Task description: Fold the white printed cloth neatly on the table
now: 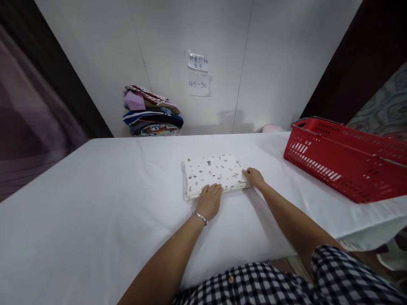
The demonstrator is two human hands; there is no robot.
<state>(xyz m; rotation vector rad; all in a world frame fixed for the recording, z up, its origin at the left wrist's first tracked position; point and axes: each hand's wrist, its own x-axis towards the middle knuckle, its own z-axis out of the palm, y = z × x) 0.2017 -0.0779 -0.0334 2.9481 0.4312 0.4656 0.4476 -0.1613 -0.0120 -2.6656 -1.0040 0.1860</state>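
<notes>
A white folded cloth with small printed figures lies as a flat, layered rectangle in the middle of the table. My left hand, with a silver bracelet at the wrist, rests its stretched fingers on the cloth's front edge. At the right edge, my right hand has its fingers closed on the cloth's near corner, the thumb on top. The fingertips under that corner are hidden.
A stack of folded fabrics stands against the back wall at left. A red plastic basket with metal handles is on the right of the white-covered table. Paper signs hang on the wall. Something pink shows at the table's back edge.
</notes>
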